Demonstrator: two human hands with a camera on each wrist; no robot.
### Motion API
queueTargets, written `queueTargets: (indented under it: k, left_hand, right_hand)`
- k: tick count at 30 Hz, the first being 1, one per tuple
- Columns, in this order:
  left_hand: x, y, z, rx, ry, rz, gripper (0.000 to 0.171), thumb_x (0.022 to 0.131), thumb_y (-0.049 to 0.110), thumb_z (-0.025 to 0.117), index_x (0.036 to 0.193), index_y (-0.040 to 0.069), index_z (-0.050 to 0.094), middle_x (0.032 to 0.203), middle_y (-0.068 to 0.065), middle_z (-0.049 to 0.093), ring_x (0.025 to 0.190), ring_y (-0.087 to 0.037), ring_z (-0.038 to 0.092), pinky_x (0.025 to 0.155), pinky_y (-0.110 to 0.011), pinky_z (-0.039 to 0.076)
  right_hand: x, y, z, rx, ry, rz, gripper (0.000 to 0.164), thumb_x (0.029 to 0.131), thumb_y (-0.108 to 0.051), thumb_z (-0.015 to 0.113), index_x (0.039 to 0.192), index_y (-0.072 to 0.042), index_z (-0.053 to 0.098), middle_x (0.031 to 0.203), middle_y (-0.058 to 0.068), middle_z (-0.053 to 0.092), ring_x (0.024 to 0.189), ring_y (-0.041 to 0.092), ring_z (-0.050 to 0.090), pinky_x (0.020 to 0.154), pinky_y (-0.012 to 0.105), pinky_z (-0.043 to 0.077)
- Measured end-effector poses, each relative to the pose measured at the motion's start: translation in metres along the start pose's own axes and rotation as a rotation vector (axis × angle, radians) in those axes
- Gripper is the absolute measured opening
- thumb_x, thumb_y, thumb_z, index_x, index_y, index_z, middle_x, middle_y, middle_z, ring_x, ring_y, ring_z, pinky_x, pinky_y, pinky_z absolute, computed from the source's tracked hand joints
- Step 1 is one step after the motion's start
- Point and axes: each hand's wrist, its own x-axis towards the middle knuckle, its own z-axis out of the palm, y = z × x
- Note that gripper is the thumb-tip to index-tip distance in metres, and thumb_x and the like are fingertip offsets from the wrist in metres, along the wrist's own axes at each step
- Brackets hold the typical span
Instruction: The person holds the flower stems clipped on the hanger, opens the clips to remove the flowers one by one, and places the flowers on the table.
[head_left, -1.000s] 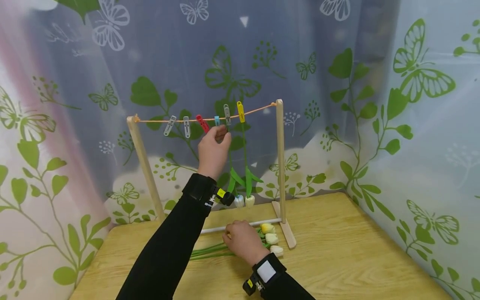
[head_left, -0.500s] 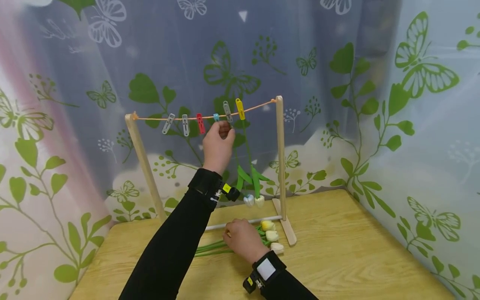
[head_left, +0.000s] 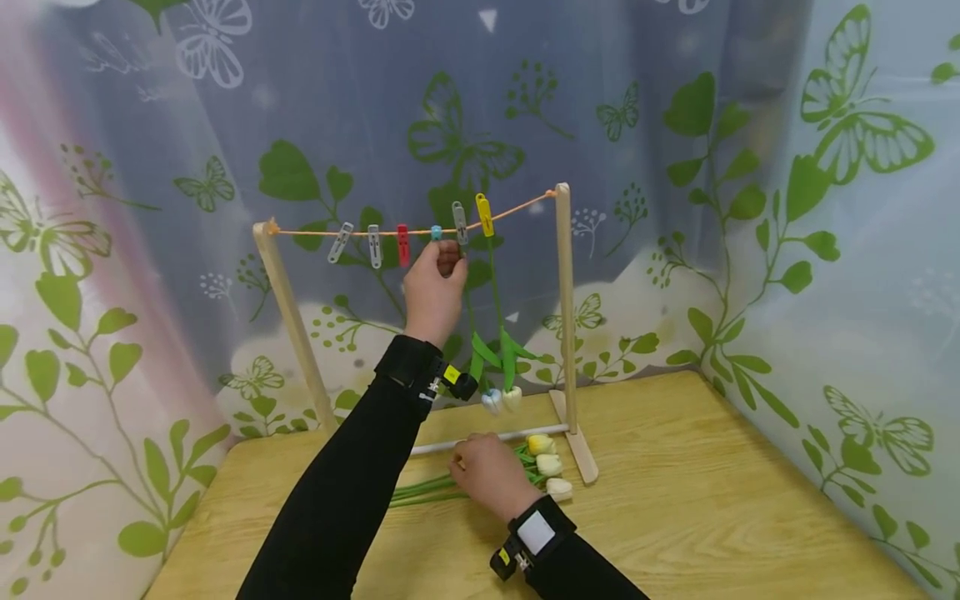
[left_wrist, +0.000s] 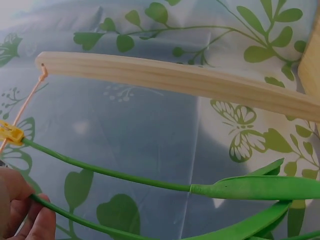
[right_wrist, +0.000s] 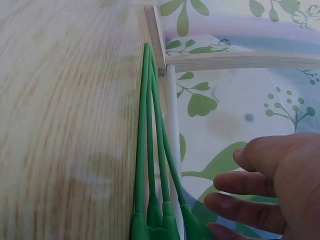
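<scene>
In the head view, my left hand (head_left: 433,292) is raised to the orange string (head_left: 517,208), just under a grey clothespin (head_left: 460,222). Its thumb and fingers pinch the green stem (left_wrist: 75,218) of a blue-and-white tulip (head_left: 491,401) that hangs head down. Beside it a white tulip (head_left: 512,398) hangs from a yellow clothespin (head_left: 485,215). Low over the table, my right hand (head_left: 491,471) has loosely bent fingers and nothing visible in its grasp. Several tulip stems (right_wrist: 142,150) lie beneath and beside it, with a yellow tulip head (head_left: 541,444) and white heads (head_left: 558,489) to its right.
The string spans a wooden left post (head_left: 292,325) and right post (head_left: 566,308), joined low down by a white rod (head_left: 517,434). Further clothespins hang to the left: two grey, a red one (head_left: 403,245) and a light blue one (head_left: 437,233). A patterned curtain (head_left: 637,250) stands behind the wooden table (head_left: 675,483).
My left hand has shifted slightly right, and the hanging tulips swung right, then a little back. The red clothespin went from tilted to upright. My right hand stays nearly still.
</scene>
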Motion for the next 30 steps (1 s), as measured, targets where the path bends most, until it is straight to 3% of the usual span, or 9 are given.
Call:
queueTargets:
  k: [8,18,25,30]
  left_hand:
    - [-0.001,-0.01,-0.003,0.021,-0.004,0.021,0.026,0.111,0.016,0.067,0.136,0.008,0.068,0.13,-0.013,0.074,0.119,-0.029,0.073,0.096,-0.044,0.065]
    - [-0.003,-0.017,0.002,0.032,-0.033,0.02,0.028,0.111,0.015,0.067,0.138,0.008,0.068,0.131,-0.012,0.075,0.121,-0.028,0.074,0.099,-0.043,0.066]
    - [-0.006,-0.016,0.0,0.033,-0.046,0.009,0.028,0.112,0.016,0.066,0.139,0.009,0.067,0.132,-0.011,0.074,0.121,-0.028,0.072,0.099,-0.042,0.064]
    - [-0.003,-0.016,-0.002,0.027,-0.047,0.024,0.029,0.112,0.016,0.066,0.14,0.009,0.067,0.133,-0.011,0.074,0.123,-0.027,0.072,0.1,-0.042,0.064]
  right_hand:
    - [0.003,0.004,0.003,-0.01,-0.03,0.021,0.021,0.102,-0.017,0.076,0.082,-0.014,0.078,0.072,-0.005,0.062,0.061,0.003,0.043,0.058,0.018,0.038]
    - [0.002,0.017,-0.013,0.079,-0.041,0.093,0.034,0.109,-0.016,0.068,0.075,-0.016,0.07,0.068,-0.007,0.052,0.06,0.004,0.037,0.057,0.018,0.034]
    - [-0.004,0.029,-0.026,0.032,-0.02,0.128,0.014,0.107,-0.015,0.072,0.098,-0.01,0.082,0.086,0.002,0.073,0.066,0.004,0.051,0.059,0.02,0.043]
    - [0.008,0.037,-0.052,-0.027,-0.021,0.103,0.016,0.107,-0.018,0.073,0.111,-0.007,0.083,0.097,0.008,0.079,0.067,0.009,0.06,0.056,0.023,0.046]
